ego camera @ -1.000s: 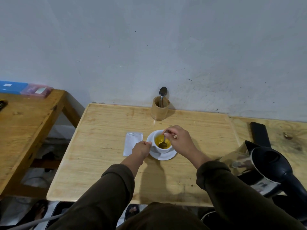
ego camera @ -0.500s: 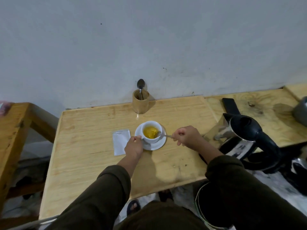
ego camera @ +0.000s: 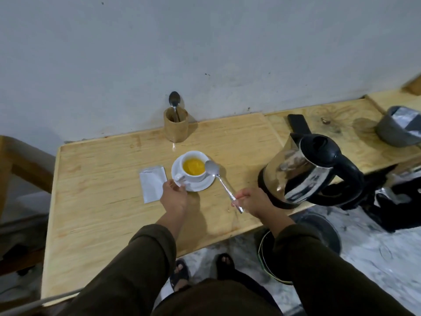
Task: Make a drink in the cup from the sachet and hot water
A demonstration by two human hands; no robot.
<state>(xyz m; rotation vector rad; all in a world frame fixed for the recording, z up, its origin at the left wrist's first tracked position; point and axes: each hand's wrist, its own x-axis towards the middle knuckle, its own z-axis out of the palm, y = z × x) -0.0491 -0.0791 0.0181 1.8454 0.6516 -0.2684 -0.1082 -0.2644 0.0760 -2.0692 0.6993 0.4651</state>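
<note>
A white cup (ego camera: 196,176) with yellow drink in it stands on a white saucer (ego camera: 205,184) in the middle of the wooden table. My left hand (ego camera: 174,198) grips the saucer's near-left edge by the cup's handle. My right hand (ego camera: 251,200) pinches the handle of a metal spoon (ego camera: 222,182), whose bowl hovers just right of the cup's rim, out of the drink. The white sachet (ego camera: 153,186) lies flat left of the saucer. The steel and black kettle (ego camera: 307,173) stands right of my right hand.
A wooden holder (ego camera: 175,128) with a second spoon (ego camera: 174,101) stands at the wall behind the cup. A black flat object (ego camera: 298,124) and a grey pot (ego camera: 398,128) lie on the right-hand table. A round bin (ego camera: 268,258) sits on the floor below the table's edge.
The spoon has come out of the cup and my right hand has drawn back to the right and nearer me. My left hand stays at the saucer. The view has swung to the right.
</note>
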